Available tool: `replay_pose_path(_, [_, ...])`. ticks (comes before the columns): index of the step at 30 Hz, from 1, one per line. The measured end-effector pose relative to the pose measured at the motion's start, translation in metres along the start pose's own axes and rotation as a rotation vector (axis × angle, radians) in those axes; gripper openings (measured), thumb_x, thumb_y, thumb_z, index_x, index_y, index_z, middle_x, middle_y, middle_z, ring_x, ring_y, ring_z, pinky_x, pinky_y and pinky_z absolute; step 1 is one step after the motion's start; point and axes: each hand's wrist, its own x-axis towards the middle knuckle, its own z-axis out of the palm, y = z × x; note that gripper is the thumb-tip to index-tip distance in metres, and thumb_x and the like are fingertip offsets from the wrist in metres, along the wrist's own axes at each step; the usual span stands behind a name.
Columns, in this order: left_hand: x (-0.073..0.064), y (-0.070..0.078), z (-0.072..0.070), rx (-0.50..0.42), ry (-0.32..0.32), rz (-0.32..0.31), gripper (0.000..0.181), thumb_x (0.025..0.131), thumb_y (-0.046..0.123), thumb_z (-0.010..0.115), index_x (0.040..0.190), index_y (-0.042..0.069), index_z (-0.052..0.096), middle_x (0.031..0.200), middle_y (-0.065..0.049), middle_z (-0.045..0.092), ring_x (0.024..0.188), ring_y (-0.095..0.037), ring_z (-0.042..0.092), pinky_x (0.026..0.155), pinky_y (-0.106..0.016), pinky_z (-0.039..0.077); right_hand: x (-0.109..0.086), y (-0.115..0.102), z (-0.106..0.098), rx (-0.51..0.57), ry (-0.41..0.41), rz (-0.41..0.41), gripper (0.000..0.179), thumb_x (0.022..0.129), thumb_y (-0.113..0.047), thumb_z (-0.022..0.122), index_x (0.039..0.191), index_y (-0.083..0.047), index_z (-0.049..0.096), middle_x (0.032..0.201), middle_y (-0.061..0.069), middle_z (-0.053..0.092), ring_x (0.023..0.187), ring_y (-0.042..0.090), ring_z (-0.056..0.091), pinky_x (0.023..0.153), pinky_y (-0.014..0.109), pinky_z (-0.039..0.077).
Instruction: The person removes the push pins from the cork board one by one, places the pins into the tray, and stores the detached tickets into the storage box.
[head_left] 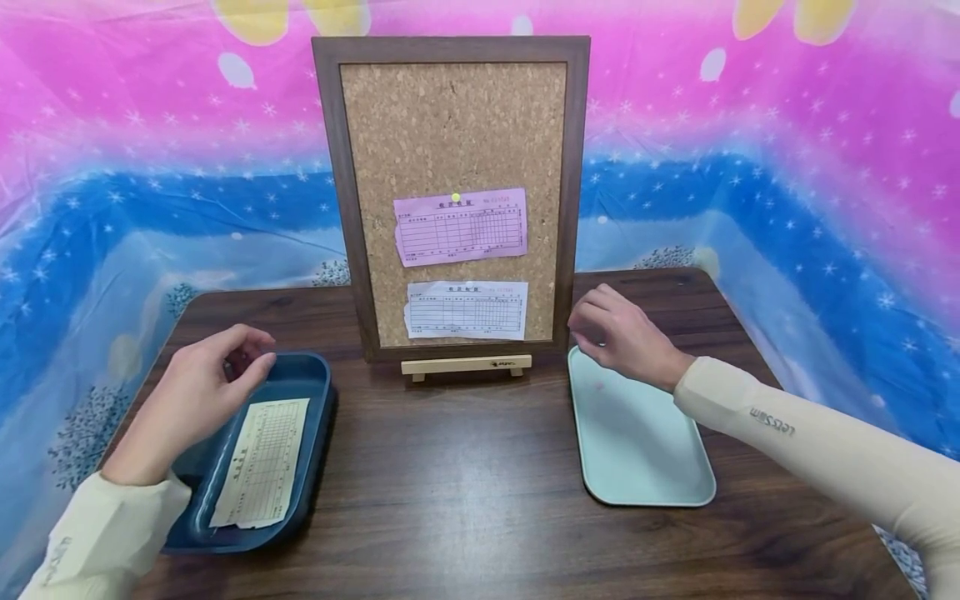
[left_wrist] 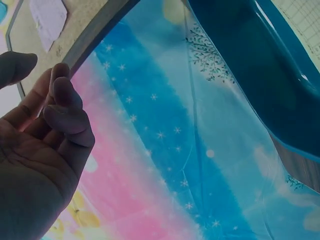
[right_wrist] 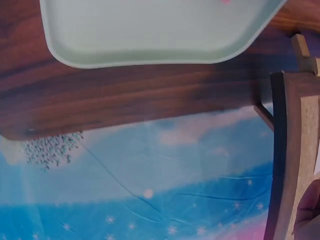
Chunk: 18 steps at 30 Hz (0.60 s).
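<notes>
My left hand [head_left: 198,392] hovers over the blue tray [head_left: 318,417], fingers loosely bent and nothing between them. Inside that tray lies a yellowish printed receipt slip [head_left: 264,462]. The left wrist view shows the same hand [left_wrist: 47,135] with thumb and fingers apart. My right hand [head_left: 626,337] is above the far end of the pale green tray [head_left: 648,450], beside the corkboard's lower right edge, fingers loosely curled with nothing visible in them. On the corkboard [head_left: 450,125], a pink receipt slip [head_left: 461,229] hangs from a yellow pushpin [head_left: 456,197]; a white receipt slip [head_left: 467,311] is below it.
A small wooden stand [head_left: 467,365] supports the upright board on the dark wooden table [head_left: 442,500]. In the green tray is a tiny pink item [head_left: 598,385]. A pink and blue patterned cloth [head_left: 810,192] surrounds the table's back and sides.
</notes>
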Motion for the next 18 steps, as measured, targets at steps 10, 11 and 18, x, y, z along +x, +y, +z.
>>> replay_pose_path(10, [0.018,0.007,0.005,-0.048,0.037,-0.024,0.022,0.093,0.017,0.061,0.113,0.006,0.059,0.084,-0.004,0.057,0.068,-0.018,0.049,0.059,-0.03,0.041,0.023,-0.005,-0.005,0.024,0.045,-0.043,0.016,0.079,0.0,0.07,0.091,-0.008,0.064,0.097,0.001,0.057,0.091,0.017,0.048,0.074,0.035,0.044])
replay_pose_path(11, [0.02,0.008,0.006,-0.053,0.039,-0.028,0.023,0.094,0.018,0.06,0.113,0.006,0.059,0.084,-0.005,0.057,0.068,-0.018,0.049,0.06,-0.031,0.041,0.025,-0.005,-0.005,0.025,0.045,-0.047,0.016,0.079,0.0,0.07,0.091,-0.008,0.064,0.097,0.001,0.057,0.091,0.017,0.048,0.074,0.035,0.044])
replay_pose_path(18, [0.034,0.015,0.013,-0.083,0.025,-0.051,0.025,0.095,0.021,0.057,0.114,0.004,0.057,0.086,-0.006,0.058,0.069,-0.019,0.05,0.062,-0.037,0.042,0.037,-0.006,-0.01,-0.004,0.019,-0.079,0.017,0.079,0.001,0.068,0.091,-0.01,0.063,0.097,0.0,0.055,0.09,0.017,0.046,0.073,0.032,0.043])
